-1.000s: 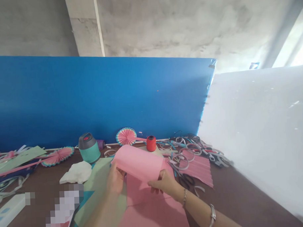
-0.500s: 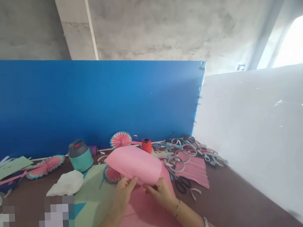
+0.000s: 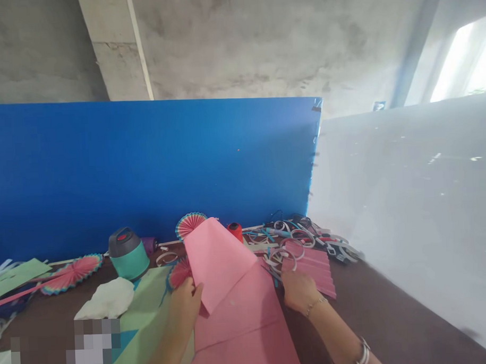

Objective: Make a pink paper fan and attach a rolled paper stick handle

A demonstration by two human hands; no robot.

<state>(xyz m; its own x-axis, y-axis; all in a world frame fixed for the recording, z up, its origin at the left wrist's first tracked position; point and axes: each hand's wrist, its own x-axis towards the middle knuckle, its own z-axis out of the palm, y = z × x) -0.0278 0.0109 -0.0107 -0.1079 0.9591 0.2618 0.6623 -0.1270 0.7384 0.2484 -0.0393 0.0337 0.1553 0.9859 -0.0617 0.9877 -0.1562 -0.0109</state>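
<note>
A folded sheet of pink paper (image 3: 219, 257) rises in the middle of the head view, one corner pointing toward the blue panel. My left hand (image 3: 187, 301) pinches its lower left edge, thumb toward me. More pink paper (image 3: 248, 330) lies flat beneath it. To the right, my right hand (image 3: 298, 291) is closed over the handles of the scissors (image 3: 271, 272); only part of the blades shows beyond the fingers. Pleated pink paper (image 3: 316, 272) lies just past that hand. A pink paper fan (image 3: 178, 273) is partly covered behind my left hand.
A teal-and-grey container (image 3: 128, 254) stands at the left, with a crumpled white piece (image 3: 107, 299) before it. Green paper (image 3: 146, 307) lies under my left arm. A red thread spool (image 3: 235, 231) and tangled strips (image 3: 293, 238) sit near the blue panel (image 3: 155, 169).
My right hand has let go of the pink paper and moved right onto the scissors. The raised pink sheet has flattened and turned, its corner now farther back. My left hand has shifted slightly left.
</note>
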